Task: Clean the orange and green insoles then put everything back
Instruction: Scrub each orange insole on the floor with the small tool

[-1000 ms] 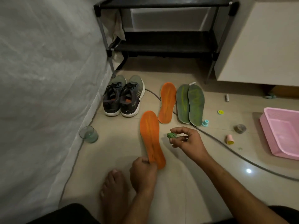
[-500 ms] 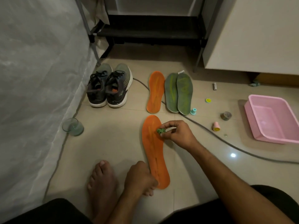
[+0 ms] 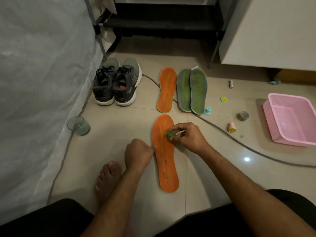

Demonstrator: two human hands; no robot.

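Observation:
One orange insole [image 3: 165, 158] lies flat on the tiled floor in front of me. My left hand [image 3: 138, 155] pinches its left edge near the middle. My right hand [image 3: 187, 135] holds a small green scrubbing pad [image 3: 170, 134] pressed on the insole's upper part. A second orange insole [image 3: 166, 88] lies farther back, with two green insoles [image 3: 192, 90] side by side just to its right. A pair of grey-green sneakers [image 3: 118, 82] stands to the left of them.
A pink basket [image 3: 290, 120] sits at the right. A glass [image 3: 78, 125] stands by the white sheet on the left. A grey cable [image 3: 222, 132] crosses the floor. Small caps and bottles [image 3: 231, 127] are scattered at the right. My bare foot [image 3: 107, 177] rests beside my left hand. A black shoe rack [image 3: 162, 19] stands behind.
My left hand slid up from the insole's heel to its left edge. My right hand brought the green pad down onto the insole's upper part. The view tilted downward.

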